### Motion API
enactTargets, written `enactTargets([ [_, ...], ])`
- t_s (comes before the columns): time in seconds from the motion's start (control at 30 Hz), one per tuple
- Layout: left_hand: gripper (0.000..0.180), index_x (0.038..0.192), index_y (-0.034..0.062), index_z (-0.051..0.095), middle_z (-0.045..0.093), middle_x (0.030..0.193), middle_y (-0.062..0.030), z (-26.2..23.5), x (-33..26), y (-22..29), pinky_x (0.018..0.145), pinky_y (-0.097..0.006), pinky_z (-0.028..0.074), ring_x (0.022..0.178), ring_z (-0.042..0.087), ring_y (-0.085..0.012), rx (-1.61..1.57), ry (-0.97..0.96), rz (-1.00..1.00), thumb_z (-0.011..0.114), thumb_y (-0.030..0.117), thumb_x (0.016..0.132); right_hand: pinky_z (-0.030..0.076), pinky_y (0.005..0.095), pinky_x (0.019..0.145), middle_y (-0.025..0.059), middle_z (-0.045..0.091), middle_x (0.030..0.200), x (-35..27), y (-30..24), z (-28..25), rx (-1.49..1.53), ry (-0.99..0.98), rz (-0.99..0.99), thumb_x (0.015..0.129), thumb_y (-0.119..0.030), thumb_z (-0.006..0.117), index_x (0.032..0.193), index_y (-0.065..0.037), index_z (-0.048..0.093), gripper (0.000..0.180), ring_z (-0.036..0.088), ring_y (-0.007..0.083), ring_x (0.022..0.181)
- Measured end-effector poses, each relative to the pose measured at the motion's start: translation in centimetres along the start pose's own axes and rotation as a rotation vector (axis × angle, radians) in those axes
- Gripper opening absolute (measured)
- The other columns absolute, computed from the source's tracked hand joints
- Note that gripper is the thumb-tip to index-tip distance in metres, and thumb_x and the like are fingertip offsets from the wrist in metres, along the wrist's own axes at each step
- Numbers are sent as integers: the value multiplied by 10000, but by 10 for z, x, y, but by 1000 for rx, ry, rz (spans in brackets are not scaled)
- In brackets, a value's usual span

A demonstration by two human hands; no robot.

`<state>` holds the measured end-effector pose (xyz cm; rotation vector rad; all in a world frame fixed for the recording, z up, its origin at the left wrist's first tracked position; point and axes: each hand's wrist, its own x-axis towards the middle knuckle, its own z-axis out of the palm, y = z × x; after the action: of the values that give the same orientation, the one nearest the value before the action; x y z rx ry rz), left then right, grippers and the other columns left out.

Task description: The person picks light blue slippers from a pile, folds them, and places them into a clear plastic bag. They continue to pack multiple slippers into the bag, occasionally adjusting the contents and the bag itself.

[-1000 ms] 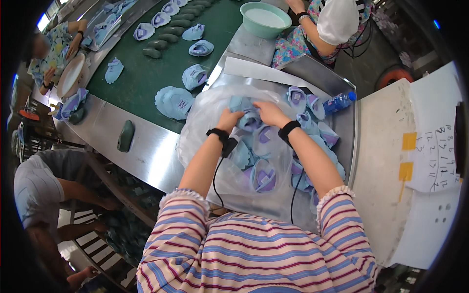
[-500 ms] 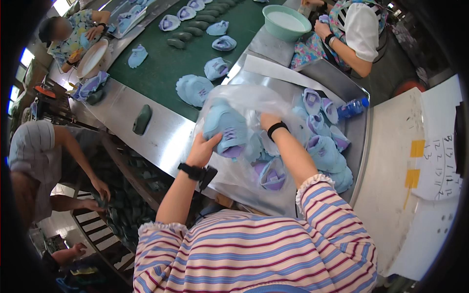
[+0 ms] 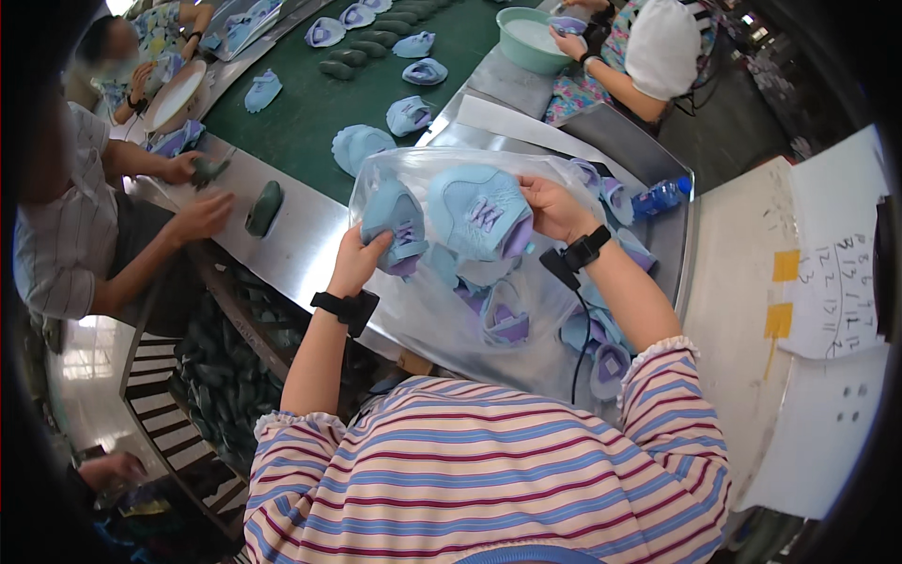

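Left hand [image 3: 360, 258] and right hand [image 3: 561, 209] each pinch a pale-blue shoe upper with purple lacing, the left upper [image 3: 391, 218] and right upper [image 3: 474, 214] side by side over a crumpled, translucent plastic bag [image 3: 427, 329] on a silvery metal table [image 3: 299, 246]. Bag film partly veils more blue-and-purple uppers [image 3: 507, 315]; others crowd its right side, near a blue plastic bottle [image 3: 660, 195]. Beyond are a dark-green work surface [image 3: 282, 141] and a round, mint-green basin [image 3: 526, 58]; at left, a dark-green, shoe-shaped form [image 3: 264, 209] lies near a co-worker's hand [image 3: 205, 218].

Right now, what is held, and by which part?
Left hand: a shoe upper, by its lower left edge. Right hand: another upper, by its right edge.
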<state>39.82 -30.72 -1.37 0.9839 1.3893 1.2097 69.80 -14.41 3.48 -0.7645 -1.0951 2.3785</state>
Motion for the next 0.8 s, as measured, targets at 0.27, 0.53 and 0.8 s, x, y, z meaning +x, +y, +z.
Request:
enactTargets([
  [0.27, 418, 1268, -27, 451, 578, 1191, -132, 6, -32, 8, 938, -410, 457, 1069, 583, -260, -870, -135, -37, 574, 145, 908, 439, 428, 993, 107, 580, 1206, -68, 29, 54, 684, -112, -272, 970, -333, 441, 1298, -56, 460, 430, 540, 246, 1159],
  [0.53, 390, 1210, 20, 531, 619, 1094, -67, 41, -64, 30, 820, -275, 475, 971, 591, -160, -805, -143, 256, 625, 126, 847, 443, 328, 827, 83, 549, 1101, -49, 77, 133, -317, 111, -670, 800, -173, 720, 861, -63, 581, 187, 548, 253, 957],
  [0.8, 745, 1398, 89, 351, 400, 1413, -101, -2, -47, 28, 1071, -459, 319, 1291, 388, -299, -896, -13, 283, 447, 591, 856, 433, 319, 706, 95, 532, 1009, -58, 82, 157, -769, -93, -979, 750, -116, 757, 733, -68, 544, 219, 508, 222, 888],
])
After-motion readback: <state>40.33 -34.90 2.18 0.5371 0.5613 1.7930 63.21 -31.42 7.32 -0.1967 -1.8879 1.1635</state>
